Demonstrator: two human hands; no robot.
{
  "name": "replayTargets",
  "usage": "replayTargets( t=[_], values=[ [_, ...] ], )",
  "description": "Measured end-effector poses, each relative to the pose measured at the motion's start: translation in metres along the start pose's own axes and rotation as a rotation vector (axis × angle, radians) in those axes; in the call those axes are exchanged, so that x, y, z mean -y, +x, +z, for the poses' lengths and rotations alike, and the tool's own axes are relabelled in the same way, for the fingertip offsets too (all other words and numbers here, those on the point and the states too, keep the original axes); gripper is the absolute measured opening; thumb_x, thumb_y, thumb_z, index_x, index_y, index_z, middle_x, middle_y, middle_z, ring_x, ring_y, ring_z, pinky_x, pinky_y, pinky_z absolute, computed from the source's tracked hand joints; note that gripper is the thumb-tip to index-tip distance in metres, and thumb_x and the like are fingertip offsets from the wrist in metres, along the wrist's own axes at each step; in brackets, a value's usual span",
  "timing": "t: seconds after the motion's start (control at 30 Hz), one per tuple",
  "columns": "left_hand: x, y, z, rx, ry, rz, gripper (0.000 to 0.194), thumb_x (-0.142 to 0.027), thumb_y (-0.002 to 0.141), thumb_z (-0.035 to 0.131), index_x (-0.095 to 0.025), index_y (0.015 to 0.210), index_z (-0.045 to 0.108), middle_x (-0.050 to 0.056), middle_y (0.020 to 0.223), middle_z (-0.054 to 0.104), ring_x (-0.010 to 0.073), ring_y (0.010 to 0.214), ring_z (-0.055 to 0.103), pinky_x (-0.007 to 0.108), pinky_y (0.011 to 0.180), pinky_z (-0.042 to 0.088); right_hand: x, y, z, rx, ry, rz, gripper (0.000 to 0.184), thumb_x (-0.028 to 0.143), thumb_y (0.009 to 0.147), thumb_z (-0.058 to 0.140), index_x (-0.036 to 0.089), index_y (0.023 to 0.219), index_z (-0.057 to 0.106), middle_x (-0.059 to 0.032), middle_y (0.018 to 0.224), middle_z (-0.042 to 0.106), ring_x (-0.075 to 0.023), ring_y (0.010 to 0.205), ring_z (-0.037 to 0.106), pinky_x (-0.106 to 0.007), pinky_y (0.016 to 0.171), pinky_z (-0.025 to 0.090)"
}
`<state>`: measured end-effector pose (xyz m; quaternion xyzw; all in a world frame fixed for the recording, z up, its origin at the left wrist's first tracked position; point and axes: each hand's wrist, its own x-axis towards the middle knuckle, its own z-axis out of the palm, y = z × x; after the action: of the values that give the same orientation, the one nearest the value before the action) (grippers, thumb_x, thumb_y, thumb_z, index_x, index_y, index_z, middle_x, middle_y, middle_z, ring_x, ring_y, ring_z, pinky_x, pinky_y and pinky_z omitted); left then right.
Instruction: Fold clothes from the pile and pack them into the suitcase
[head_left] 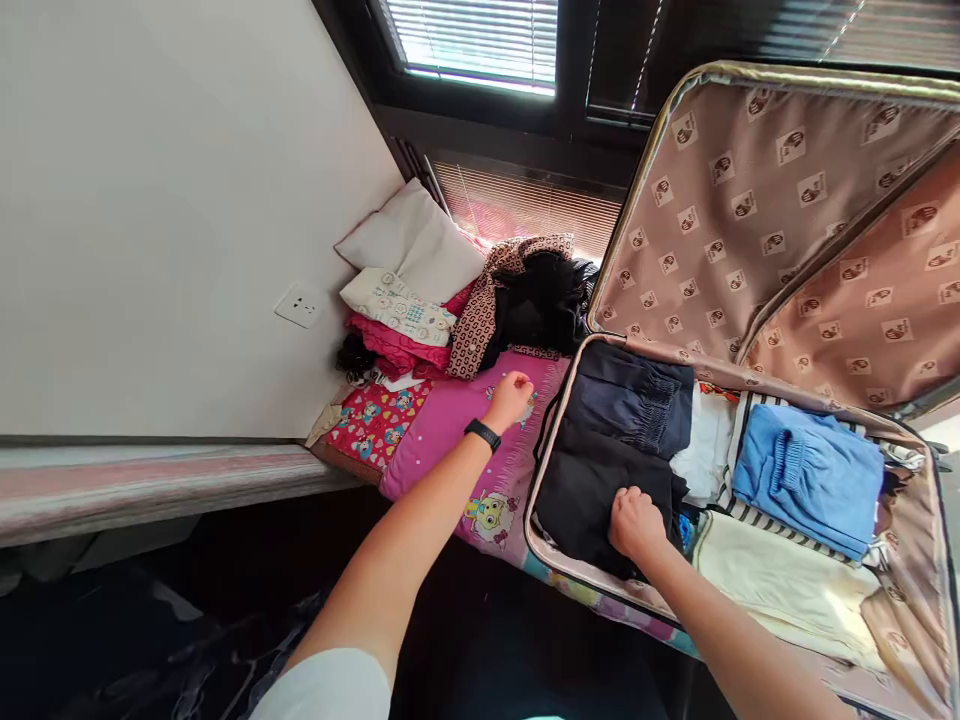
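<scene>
An open suitcase [840,425] holds folded clothes. In its near left corner lies a folded black garment [581,500], and my right hand [637,522] is closed on its right part, knuckles up. Behind that garment are folded navy pants [626,395] with a gathered waistband. My left hand [511,398], a dark band at its wrist, hovers over a pink sheet [442,440] left of the suitcase. Its fingers are curled, with nothing visible in them.
White clothing [705,440], blue pants [810,475] and a cream garment [780,580] fill the suitcase's right side. Its lid [720,210] leans up by the window. A white pillow [420,240], patterned cloth [480,320] and black clothing [540,305] are heaped beside the wall.
</scene>
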<state>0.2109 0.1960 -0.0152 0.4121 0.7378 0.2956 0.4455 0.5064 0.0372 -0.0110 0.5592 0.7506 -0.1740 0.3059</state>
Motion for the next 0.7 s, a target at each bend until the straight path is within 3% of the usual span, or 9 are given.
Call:
replayTargets(
  t=[0.13,0.23,0.37,0.47,0.6,0.7],
  values=[
    [-0.003,0.070,0.005,-0.046,0.208,0.088,0.038,-0.014,0.095,0.066,-0.012,0.133,0.066,0.022,0.143,0.066,0.0301,0.140,0.059,0.043,0.122,0.043,0.016,0.006,0.004,-0.017,-0.057,0.074,0.036,0.009,0.097,0.050,-0.001,0.126,0.070,-0.0294,0.112,0.067,-0.0335,0.104,0.073,-0.034,0.078,0.056],
    [-0.008,0.111,0.009,-0.077,0.461,0.183,0.060,-0.015,0.095,0.066,-0.009,0.154,0.054,0.026,0.166,0.045,0.0358,0.151,0.049,0.046,0.126,0.039,0.023,0.011,0.007,-0.006,-0.068,0.098,0.035,0.011,0.095,0.054,0.001,0.125,0.070,-0.0288,0.113,0.067,-0.0336,0.104,0.072,-0.035,0.078,0.056],
    [-0.009,0.153,0.015,-0.099,0.634,0.271,0.080,-0.015,0.093,0.067,-0.011,0.168,0.038,0.022,0.182,0.018,0.0434,0.162,0.026,0.053,0.125,0.038,0.024,0.015,0.013,-0.002,-0.041,0.131,0.037,0.010,0.095,0.051,0.006,0.126,0.071,-0.0275,0.115,0.067,-0.0334,0.105,0.070,-0.036,0.078,0.057],
    [-0.006,0.183,0.023,-0.096,0.674,0.359,0.083,-0.017,0.095,0.065,-0.012,0.171,0.033,0.022,0.177,0.031,0.0415,0.163,0.020,0.055,0.125,0.035,0.022,0.016,0.018,0.003,-0.037,0.140,0.039,0.009,0.097,0.049,0.007,0.129,0.071,-0.0271,0.117,0.067,-0.0336,0.105,0.070,-0.038,0.079,0.059],
    [-0.001,0.214,0.034,0.036,0.667,0.208,0.054,-0.016,0.104,0.048,-0.008,0.157,0.051,0.025,0.144,0.064,0.0348,0.140,0.051,0.052,0.117,0.040,0.022,0.020,0.021,0.037,-0.025,0.161,0.038,0.009,0.097,0.052,0.009,0.129,0.070,-0.0254,0.117,0.067,-0.0327,0.106,0.070,-0.038,0.080,0.059],
    [0.007,0.211,0.035,0.104,0.672,0.160,0.041,-0.014,0.104,0.045,-0.010,0.138,0.068,0.024,0.130,0.071,0.0343,0.128,0.062,0.051,0.112,0.043,0.023,0.023,0.020,0.050,-0.024,0.188,0.036,0.009,0.097,0.051,0.009,0.128,0.070,-0.0250,0.116,0.067,-0.0319,0.105,0.069,-0.037,0.080,0.059]
  ],
)
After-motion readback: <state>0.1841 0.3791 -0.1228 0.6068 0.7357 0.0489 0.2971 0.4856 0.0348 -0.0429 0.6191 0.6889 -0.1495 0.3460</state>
